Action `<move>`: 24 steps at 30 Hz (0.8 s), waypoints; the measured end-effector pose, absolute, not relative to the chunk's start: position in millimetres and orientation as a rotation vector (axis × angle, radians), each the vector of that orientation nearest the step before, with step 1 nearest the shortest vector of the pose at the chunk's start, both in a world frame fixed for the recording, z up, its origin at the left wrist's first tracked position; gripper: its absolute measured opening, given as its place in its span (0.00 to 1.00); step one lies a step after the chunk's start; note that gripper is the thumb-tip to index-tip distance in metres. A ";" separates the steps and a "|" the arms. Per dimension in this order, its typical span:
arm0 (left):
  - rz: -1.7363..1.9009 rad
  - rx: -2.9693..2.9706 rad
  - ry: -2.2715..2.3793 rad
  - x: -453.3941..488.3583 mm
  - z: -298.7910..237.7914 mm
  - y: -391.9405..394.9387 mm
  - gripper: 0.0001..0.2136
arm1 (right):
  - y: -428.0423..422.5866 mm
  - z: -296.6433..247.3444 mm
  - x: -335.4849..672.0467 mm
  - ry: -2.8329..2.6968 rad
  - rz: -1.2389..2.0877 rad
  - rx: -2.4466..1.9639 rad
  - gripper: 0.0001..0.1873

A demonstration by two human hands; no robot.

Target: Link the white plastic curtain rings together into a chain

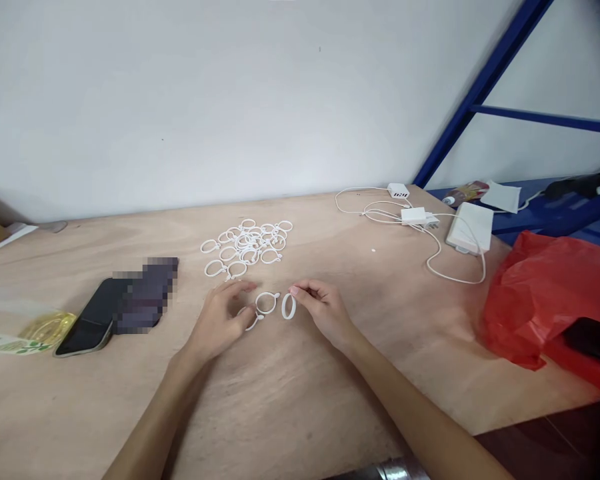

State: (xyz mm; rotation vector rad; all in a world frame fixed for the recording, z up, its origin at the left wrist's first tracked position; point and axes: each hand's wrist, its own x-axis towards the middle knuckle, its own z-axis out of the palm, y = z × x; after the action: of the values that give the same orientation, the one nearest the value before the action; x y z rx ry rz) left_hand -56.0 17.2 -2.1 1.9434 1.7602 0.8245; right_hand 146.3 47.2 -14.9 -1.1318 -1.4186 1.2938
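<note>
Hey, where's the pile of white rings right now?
In the head view, the pile of white rings lies on the table left of centre, just beyond the left hand and short of the pale wall.

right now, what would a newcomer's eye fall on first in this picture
Probably the bright red plastic bag at the right edge of the wooden table, the strongest colour here. Next, the pile of white rings beyond the hands, left of centre. Then, at front centre, the right hand pinching one white ring between its fingertips, with the left hand open beside other loose rings.
</note>
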 end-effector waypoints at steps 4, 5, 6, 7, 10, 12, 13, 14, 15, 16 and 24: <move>0.885 1.958 1.876 -62.6 -3.1 19.6 0.16 | 45.9 -11.4 148.5 -1.526 1.498 -1.041 0.09; 0.898 1.959 1.933 -65.6 -3.6 20.3 0.15 | 45.1 -11.0 148.4 -1.583 1.540 -1.028 0.09; 0.882 1.962 1.995 -69.4 -4.4 21.0 0.14 | 44.4 -11.2 147.9 -1.640 1.545 -1.028 0.08; 0.836 1.964 2.054 -73.8 -5.5 21.7 0.14 | 43.8 -11.9 147.1 -1.688 1.505 -1.041 0.08; 0.656 1.964 2.119 -86.3 -11.2 23.6 0.14 | 43.2 -16.1 144.6 -1.752 1.228 -1.117 0.10; 0.623 1.978 2.062 -89.8 -15.1 24.7 0.11 | 43.9 -18.5 143.8 -1.739 1.067 -1.178 0.11; 0.643 1.989 2.023 -89.1 -16.2 25.1 0.10 | 44.3 -19.3 143.7 -1.723 1.016 -1.206 0.11; 0.690 1.993 1.987 -86.5 -16.5 25.3 0.09 | 44.6 -19.7 143.5 -1.703 0.984 -1.227 0.11; 0.766 1.980 1.954 -82.0 -16.0 25.0 0.09 | 44.6 -19.8 143.2 -1.677 0.972 -1.240 0.10; 0.862 1.948 1.921 -75.8 -14.8 24.2 0.09 | 44.4 -19.9 142.6 -1.647 0.981 -1.247 0.10; 1.126 1.767 1.403 -12.0 -6.4 3.7 0.05 | 41.3 -20.4 135.0 -1.421 1.249 -1.046 0.14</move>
State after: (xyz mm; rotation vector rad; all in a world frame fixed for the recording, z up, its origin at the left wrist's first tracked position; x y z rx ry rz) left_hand -12.0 3.7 -6.4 1.7669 1.4034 1.1257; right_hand 135.0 41.3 -20.4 -1.0455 -1.4210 1.2494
